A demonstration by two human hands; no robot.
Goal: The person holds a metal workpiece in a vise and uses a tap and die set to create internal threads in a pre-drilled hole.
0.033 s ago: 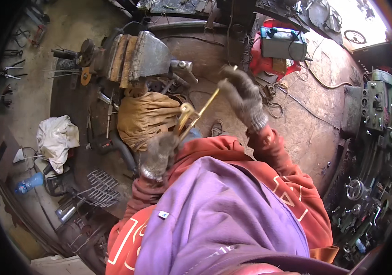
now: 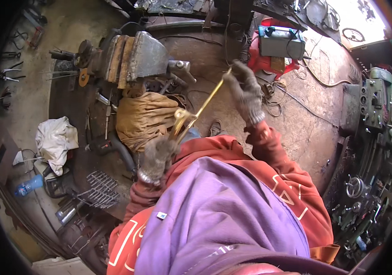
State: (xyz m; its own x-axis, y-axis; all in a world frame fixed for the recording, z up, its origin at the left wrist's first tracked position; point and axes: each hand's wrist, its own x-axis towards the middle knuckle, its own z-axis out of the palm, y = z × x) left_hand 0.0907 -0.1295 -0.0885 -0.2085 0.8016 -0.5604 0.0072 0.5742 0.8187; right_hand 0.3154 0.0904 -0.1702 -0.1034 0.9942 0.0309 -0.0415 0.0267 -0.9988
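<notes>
Both my hands wear grey knitted gloves. My left hand (image 2: 157,156), in front of me on the left, is closed around the lower end of a brass-coloured metal piece (image 2: 180,116) with a rounded, knob-like part. From it a thin brass-coloured rod (image 2: 212,95) slants up to the right, toward my right hand (image 2: 245,94). The fingers of my right hand curl around the rod's far end, which they partly hide. I cannot tell exactly what kind of tool this is. Just beyond my left hand bulges a tan cloth bundle (image 2: 143,119).
A heavy bench vise (image 2: 147,57) with wooden jaw pads stands beyond the bundle. At left lie a white cloth (image 2: 57,142), a plastic bottle (image 2: 28,184) and a metal grid (image 2: 102,189). A grey battery-like box (image 2: 280,43) sits at far right; a green lathe (image 2: 379,103) lines the right side.
The brass-coloured piece has shifted slightly left and down. My right hand, blurred before, is lower and sharper, its fingers still at the rod's far end.
</notes>
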